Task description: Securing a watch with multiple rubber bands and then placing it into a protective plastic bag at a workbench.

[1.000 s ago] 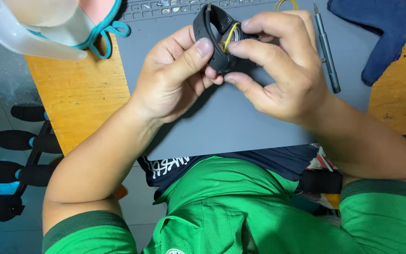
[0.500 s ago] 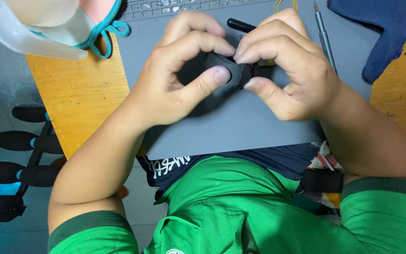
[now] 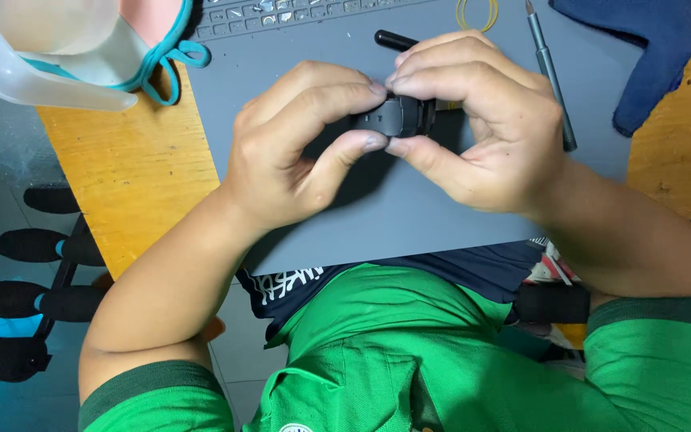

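I see both hands up over the grey mat [image 3: 409, 216], pinching one small black part [image 3: 393, 118] between them. My left hand [image 3: 297, 152] is closed on its 9 o'clock end, thumb under and forefinger on top; my right hand [image 3: 473, 120] is closed on the 3 o'clock end in the same way, with the other fingers curled over it. The part sits at about 12 o'clock from my chest, held just above the mat and not resting on it. Most of it is hidden by fingertips, so I cannot tell what it is, only that it is dark and blocky with a seam across it.

I judge this to be a pressing or snapping step, two halves being squeezed together or worked apart. Any next move calls for even thumb pressure and a steady grip on both ends, or the piece may slip.

Room is fair. At 12 o'clock lies a black pen [image 3: 397, 38], partly behind my right fingers, with a yellow band [image 3: 476, 14] just past it. At 1 o'clock a slim screwdriver [image 3: 549, 76] runs beside my right knuckles, near enough to nudge. A blue cloth [image 3: 649, 56] lies at 2 o'clock, a clear cover [image 3: 49, 64] at 10 o'clock over the wooden desk [image 3: 129, 176]. The mat's near edge is at 6 o'clock, close under my wrists
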